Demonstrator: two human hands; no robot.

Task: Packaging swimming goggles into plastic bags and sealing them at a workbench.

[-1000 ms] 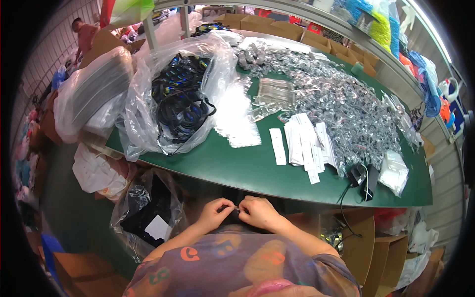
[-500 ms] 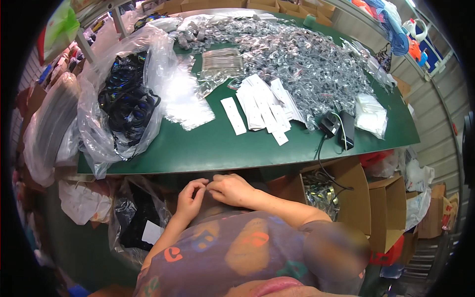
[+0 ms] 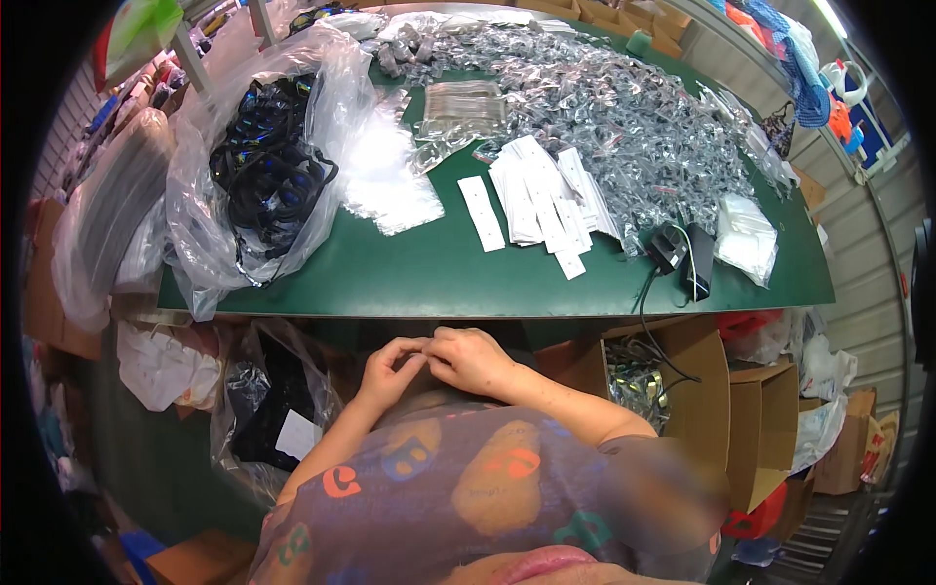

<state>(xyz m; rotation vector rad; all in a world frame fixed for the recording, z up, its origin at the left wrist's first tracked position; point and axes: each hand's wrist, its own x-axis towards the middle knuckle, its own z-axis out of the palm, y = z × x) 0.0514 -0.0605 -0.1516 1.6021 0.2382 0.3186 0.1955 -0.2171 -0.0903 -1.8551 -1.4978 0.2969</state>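
Note:
My left hand point(image 3: 388, 369) and my right hand point(image 3: 474, 359) meet fingertip to fingertip in front of my body, just below the near edge of the green table point(image 3: 409, 278). The fingers are curled and pinched together; anything between them is too small or hidden to make out. On the table beyond the hands lie several white paper strips point(image 3: 531, 200) and a wide heap of small clear packets point(image 3: 634, 117). A stack of flat clear bags point(image 3: 390, 185) lies left of the strips.
A big clear bag of black cables point(image 3: 263, 175) sits on the table's left. A black device with a cord point(image 3: 682, 255) and a white packet bundle point(image 3: 746, 234) lie at the right. Below are an open cardboard box point(image 3: 697, 390) and a plastic bag of dark items point(image 3: 268, 414).
The view has swung and tilted, so the table sits differently in the picture. Both hands stay joined at the fingertips below the table edge, with only small finger movements.

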